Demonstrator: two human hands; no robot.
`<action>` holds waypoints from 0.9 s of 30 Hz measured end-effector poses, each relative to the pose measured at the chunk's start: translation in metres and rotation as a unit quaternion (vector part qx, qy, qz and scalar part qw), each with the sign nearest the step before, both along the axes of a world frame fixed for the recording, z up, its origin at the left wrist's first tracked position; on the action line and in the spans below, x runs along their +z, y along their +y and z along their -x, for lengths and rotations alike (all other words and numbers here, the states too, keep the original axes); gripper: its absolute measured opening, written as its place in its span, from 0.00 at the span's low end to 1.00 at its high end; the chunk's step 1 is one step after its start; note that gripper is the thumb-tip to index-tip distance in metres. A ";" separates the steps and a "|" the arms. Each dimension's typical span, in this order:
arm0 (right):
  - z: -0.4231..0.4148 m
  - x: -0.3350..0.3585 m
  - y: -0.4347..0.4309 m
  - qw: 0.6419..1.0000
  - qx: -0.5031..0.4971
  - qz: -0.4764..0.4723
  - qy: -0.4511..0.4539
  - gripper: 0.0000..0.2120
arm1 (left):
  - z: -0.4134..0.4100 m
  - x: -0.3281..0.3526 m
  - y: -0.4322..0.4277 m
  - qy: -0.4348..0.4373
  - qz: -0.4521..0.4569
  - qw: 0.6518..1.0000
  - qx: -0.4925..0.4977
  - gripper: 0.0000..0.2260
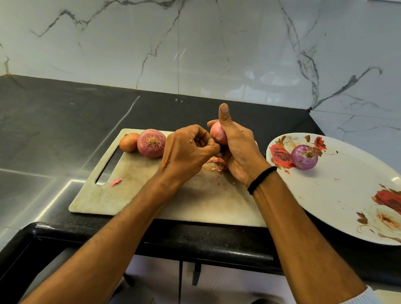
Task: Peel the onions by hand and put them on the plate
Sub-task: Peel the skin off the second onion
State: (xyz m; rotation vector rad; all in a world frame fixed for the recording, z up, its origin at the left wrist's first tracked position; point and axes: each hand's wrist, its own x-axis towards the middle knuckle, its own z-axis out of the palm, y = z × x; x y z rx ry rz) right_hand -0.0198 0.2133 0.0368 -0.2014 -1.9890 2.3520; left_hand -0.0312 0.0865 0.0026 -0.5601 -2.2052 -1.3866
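Observation:
Above the cutting board (146,195), my right hand (238,151) grips a small pink onion (218,134), thumb sticking up. My left hand (188,151) pinches at the onion's skin on its left side. Two unpeeled onions lie at the board's far left: a large pink onion (151,143) and a smaller brown onion (128,142). One peeled purple onion (304,156) sits on the flowered white plate (346,189) at the right. Torn skin pieces (217,163) lie on the board under my hands.
A pink skin scrap (116,181) lies near the board's handle slot. The black counter (45,125) runs left and back to a marble wall (200,47). The plate overhangs the counter's front edge at the right.

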 end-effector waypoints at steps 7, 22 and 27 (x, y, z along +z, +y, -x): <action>0.000 0.002 0.002 1.000 0.008 0.014 -0.010 0.30 | -0.007 0.006 0.003 -0.054 -0.010 0.998 -0.008 0.05; -0.003 0.005 0.011 0.997 0.051 0.054 -0.015 0.35 | -0.005 0.012 -0.001 -0.158 -0.158 0.975 -0.010 0.08; -0.005 0.007 0.010 0.998 0.042 0.022 -0.049 0.35 | -0.004 0.010 -0.001 -0.066 -0.066 0.994 -0.057 0.19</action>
